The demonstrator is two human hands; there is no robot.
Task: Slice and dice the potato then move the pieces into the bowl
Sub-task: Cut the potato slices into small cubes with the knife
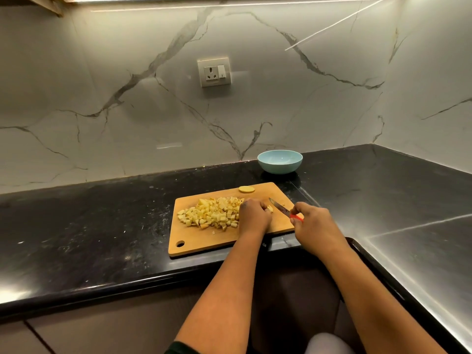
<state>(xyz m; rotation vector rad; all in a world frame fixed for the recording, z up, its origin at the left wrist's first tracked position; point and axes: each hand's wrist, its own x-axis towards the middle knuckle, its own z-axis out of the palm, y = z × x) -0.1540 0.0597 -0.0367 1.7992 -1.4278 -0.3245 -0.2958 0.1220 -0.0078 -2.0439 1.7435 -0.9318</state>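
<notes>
A wooden cutting board (204,241) lies on the black counter. A heap of diced potato (210,212) covers its left half. One round potato slice (246,189) lies at the board's far edge. My left hand (254,217) curls over a small potato piece (270,209) just right of the heap. My right hand (313,223) grips a red-handled knife (281,207), its blade pointing up-left toward that piece. A light blue bowl (280,161) stands behind the board, near the wall, and looks empty.
The black stone counter (89,226) runs left and wraps round a corner on the right. A wall socket (214,72) sits in the marble backsplash. The counter's front edge passes just below the board.
</notes>
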